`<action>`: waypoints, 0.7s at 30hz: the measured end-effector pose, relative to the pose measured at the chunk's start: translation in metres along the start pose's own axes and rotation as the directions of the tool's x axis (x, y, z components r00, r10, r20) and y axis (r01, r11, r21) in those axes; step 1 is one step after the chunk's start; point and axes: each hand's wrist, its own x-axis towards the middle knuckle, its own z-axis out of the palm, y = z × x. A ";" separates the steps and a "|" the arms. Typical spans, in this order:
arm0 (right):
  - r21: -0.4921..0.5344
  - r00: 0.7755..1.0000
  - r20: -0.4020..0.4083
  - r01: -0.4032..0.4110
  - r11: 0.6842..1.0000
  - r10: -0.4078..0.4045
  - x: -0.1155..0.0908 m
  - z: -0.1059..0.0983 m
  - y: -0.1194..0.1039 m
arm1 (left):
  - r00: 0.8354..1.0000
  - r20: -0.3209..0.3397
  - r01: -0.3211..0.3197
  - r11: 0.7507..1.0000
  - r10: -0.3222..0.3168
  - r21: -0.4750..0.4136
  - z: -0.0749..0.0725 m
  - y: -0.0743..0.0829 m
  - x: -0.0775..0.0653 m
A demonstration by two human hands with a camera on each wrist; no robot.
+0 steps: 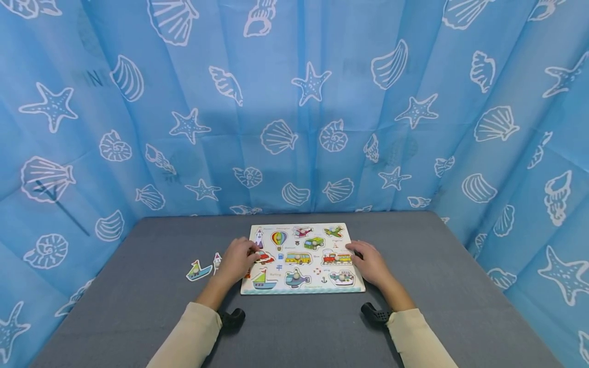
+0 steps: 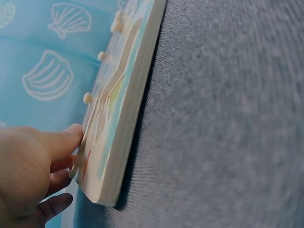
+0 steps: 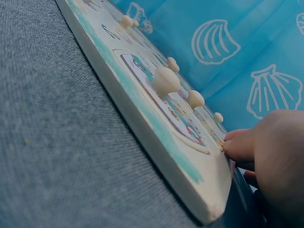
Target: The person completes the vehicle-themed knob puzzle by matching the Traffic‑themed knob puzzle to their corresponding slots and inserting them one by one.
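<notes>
A wooden peg puzzle board (image 1: 306,291) with vehicle pictures lies on the table. At its left side my left hand (image 1: 239,259) pinches a thin red car puzzle piece (image 1: 264,257) between thumb and fingers. In the left wrist view the piece's edge (image 2: 74,167) stands tilted just over the board's surface. My right hand (image 1: 371,263) grips the board's right edge beside the train piece (image 1: 337,257), thumb and finger on top and other fingers curled below. Wooden knobs (image 3: 166,80) rise from the seated pieces.
Left of my left hand, a loose sailboat piece (image 1: 199,271) and a loose rocket piece (image 1: 217,261) lie on the grey table (image 1: 299,332). A blue shell-patterned curtain (image 1: 313,117) hangs behind the table and along its sides.
</notes>
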 end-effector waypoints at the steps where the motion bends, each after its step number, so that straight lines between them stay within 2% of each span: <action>1: -0.004 1.000 0.002 0.000 1.000 0.000 0.000 0.000 0.000 | 1.000 -0.004 0.003 1.000 -0.003 -0.012 0.000 -0.001 -0.001; 9: 0.003 1.000 -0.005 -0.006 1.000 0.006 0.001 0.002 0.000 | 1.000 -0.027 -0.003 0.996 0.000 -0.092 0.000 -0.005 -0.005; 14: 0.003 1.000 -0.010 -0.002 1.000 0.002 0.001 0.001 -0.001 | 1.000 -0.016 -0.011 0.999 0.011 -0.047 0.001 0.002 -0.004; 21: 0.004 1.000 -0.009 -0.005 1.000 0.005 0.001 0.002 0.001 | 0.999 0.024 0.023 0.999 -0.023 0.025 0.006 0.008 0.000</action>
